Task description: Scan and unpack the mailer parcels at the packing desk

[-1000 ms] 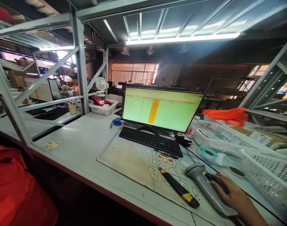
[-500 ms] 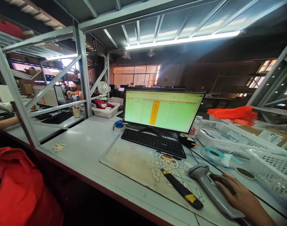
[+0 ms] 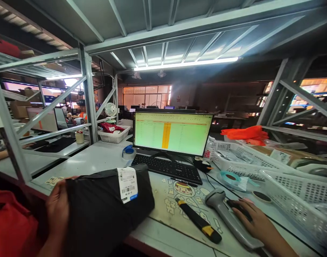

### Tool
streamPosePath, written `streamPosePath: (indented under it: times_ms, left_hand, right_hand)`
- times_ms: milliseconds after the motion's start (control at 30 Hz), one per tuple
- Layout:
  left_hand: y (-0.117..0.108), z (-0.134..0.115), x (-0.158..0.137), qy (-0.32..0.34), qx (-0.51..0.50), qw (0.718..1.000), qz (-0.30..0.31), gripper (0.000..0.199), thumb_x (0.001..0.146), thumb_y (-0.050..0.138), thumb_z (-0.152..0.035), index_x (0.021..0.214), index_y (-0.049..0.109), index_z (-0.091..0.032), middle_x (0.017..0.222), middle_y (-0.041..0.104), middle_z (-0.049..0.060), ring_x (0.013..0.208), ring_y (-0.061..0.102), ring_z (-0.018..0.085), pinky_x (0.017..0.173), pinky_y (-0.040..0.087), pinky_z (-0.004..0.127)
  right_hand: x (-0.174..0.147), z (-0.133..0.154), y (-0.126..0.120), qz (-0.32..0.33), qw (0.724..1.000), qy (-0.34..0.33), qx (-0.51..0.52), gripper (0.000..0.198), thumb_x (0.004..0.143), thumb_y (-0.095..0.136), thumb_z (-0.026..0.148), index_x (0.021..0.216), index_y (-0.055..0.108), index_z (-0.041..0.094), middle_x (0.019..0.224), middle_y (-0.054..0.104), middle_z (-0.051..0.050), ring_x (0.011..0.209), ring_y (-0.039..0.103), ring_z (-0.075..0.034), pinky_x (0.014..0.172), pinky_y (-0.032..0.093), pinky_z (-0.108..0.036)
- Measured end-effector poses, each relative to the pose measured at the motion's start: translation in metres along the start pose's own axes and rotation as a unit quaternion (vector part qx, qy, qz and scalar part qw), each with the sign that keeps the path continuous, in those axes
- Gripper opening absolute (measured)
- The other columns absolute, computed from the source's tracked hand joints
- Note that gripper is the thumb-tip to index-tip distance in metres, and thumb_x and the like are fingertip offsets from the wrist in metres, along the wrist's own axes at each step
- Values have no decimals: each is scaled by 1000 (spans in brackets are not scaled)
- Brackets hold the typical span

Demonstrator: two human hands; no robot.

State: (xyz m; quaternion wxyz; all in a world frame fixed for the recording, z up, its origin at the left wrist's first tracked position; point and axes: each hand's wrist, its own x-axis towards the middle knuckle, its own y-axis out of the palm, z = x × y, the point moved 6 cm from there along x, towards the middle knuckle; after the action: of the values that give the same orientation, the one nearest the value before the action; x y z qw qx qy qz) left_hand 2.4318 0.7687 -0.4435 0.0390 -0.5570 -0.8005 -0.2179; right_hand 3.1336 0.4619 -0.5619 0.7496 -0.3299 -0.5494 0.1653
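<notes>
My left hand grips the left end of a black plastic-wrapped parcel, held up at the front edge of the desk. A white shipping label with a barcode faces up near its right end. On the right, my right hand is wrapped over a dark computer mouse. Just left of that hand lies a grey barcode scanner. A black and yellow utility knife rests on the printed desk mat.
Behind the mat stand a black keyboard and a lit monitor showing a spreadsheet. White plastic baskets and tape rolls line the right side. A metal rack post rises at the left, and red fabric hangs low left.
My left hand has come into view from the lower left with the black parcel. The view has turned slightly right. My right hand stays on the mouse.
</notes>
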Motion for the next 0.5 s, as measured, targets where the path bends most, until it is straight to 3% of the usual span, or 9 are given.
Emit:
streamPosePath:
  times_ms: [100,233,367,500]
  left_hand:
    - [20,36,6,-47,38,998,11,77,55,67,-93,81,72,-21,79,73,3,84,67,26,72,57,32]
    - [42,97,22,-81,74,990,90,76,57,65,-92,82,70,-21,83,71,4,92,65,28,80,56,35]
    - [50,150,32,-139,119,970,160,77,62,60,-93,82,70,-20,89,72,11,103,67,34,88,56,40]
    - [60,173,32,-184,115,945,244,85,67,64,-91,109,72,-18,110,72,13,111,66,33,92,54,39]
  right_hand:
    - [-2,-1,0,6,1000,10,3,39,83,54,57,93,78,29,109,77,-14,111,73,-38,97,62,-54]
    - [-4,-2,4,16,1000,19,3,38,84,53,56,96,76,28,111,76,-14,114,71,-37,100,60,-55]
    - [-5,2,5,29,999,31,-11,44,85,51,58,100,74,24,115,74,-18,116,69,-38,105,56,-55]
    - [-7,14,3,51,998,32,-36,50,86,50,57,109,72,18,123,69,-22,124,64,-38,111,50,-52]
